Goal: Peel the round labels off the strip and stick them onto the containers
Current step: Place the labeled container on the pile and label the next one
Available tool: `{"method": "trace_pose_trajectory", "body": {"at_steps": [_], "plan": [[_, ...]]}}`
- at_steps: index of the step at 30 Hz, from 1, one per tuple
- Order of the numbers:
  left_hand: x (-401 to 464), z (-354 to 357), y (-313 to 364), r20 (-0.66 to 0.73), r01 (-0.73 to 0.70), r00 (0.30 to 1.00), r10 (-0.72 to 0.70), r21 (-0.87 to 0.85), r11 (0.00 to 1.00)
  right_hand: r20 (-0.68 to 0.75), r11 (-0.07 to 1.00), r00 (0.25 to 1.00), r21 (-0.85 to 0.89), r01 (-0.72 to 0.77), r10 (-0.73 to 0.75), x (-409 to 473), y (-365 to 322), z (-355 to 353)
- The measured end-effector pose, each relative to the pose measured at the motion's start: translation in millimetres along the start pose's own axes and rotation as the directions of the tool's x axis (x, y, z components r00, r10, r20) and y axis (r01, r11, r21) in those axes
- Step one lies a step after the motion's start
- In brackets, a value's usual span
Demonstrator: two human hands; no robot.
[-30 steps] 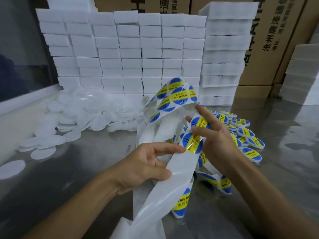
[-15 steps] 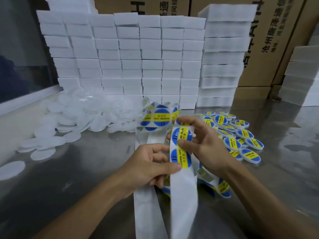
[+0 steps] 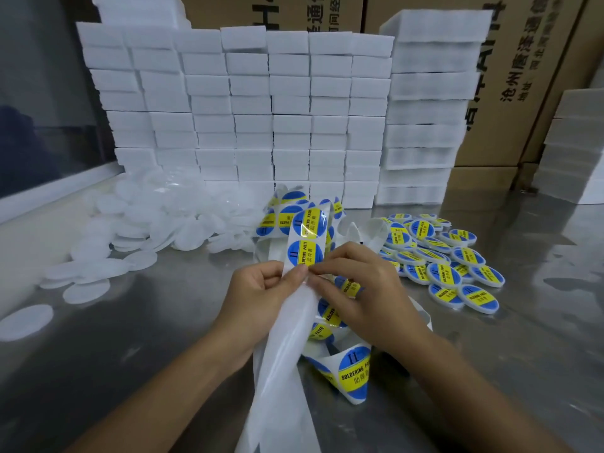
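Note:
A white backing strip (image 3: 287,325) with round blue and yellow labels runs up between my hands. My left hand (image 3: 258,299) pinches the strip just below the lowest label (image 3: 305,253). My right hand (image 3: 356,289) has its fingertips at that label's lower edge, touching my left thumb. More labelled strip (image 3: 354,371) lies curled under my right wrist. Round white containers without labels (image 3: 157,217) are heaped at the left. Labelled containers (image 3: 444,259) lie in a pile at the right.
The work surface is a shiny metal table (image 3: 114,338). A wall of stacked white boxes (image 3: 248,109) stands behind, with a taller stack (image 3: 428,109) to its right. Cardboard cartons (image 3: 510,93) fill the back. Empty backing hangs down toward me.
The strip has been drawn down through my hands, so a new label sits at my fingertips. My right hand has moved from the strip's side to the label's lower edge.

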State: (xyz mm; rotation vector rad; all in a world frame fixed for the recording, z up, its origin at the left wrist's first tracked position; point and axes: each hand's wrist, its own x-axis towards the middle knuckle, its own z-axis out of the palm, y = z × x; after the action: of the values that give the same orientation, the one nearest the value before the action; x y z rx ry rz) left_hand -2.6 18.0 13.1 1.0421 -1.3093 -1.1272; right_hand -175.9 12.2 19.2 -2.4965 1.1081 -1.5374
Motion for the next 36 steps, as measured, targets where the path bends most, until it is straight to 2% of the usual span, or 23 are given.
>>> {"method": "trace_pose_trajectory", "body": {"at_steps": [6,10,16,20,24,29,36], "plan": [[1.2,0.6,0.9,0.123,-0.054,0.991,0.055,-0.010,0.998,-0.023,0.990,0.998,-0.129,0.051,-0.055,-0.5,-0.8,-1.1],[1.4,2.5,0.5,0.065,-0.145,0.988,0.139,0.091,0.985,-0.051,0.969,0.991,-0.220,0.108,-0.122,-1.3,-4.2,0.8],[1.2,3.4,1.0,0.100,-0.275,0.960,0.261,0.173,0.946,-0.087,0.941,0.985,-0.318,0.114,-0.148,-2.0,-8.5,8.5],[3.1,2.2,-2.3,0.131,-0.340,0.940,0.315,0.290,0.895,-0.095,0.920,0.980,-0.370,0.130,-0.176,-2.1,-7.5,10.3],[3.4,2.0,-3.7,0.172,-0.427,0.904,0.392,0.422,0.800,-0.095,0.887,0.976,-0.441,0.136,-0.197,-3.4,-8.2,14.3],[2.7,0.9,-2.4,0.195,-0.444,0.895,0.401,0.473,0.761,-0.090,0.871,0.978,-0.476,0.122,-0.186,-3.8,-8.5,18.3],[3.8,-1.3,-1.9,0.210,-0.451,0.892,0.400,0.459,0.765,-0.115,0.886,0.979,-0.451,0.102,-0.171,-2.9,-9.6,18.3]]}}
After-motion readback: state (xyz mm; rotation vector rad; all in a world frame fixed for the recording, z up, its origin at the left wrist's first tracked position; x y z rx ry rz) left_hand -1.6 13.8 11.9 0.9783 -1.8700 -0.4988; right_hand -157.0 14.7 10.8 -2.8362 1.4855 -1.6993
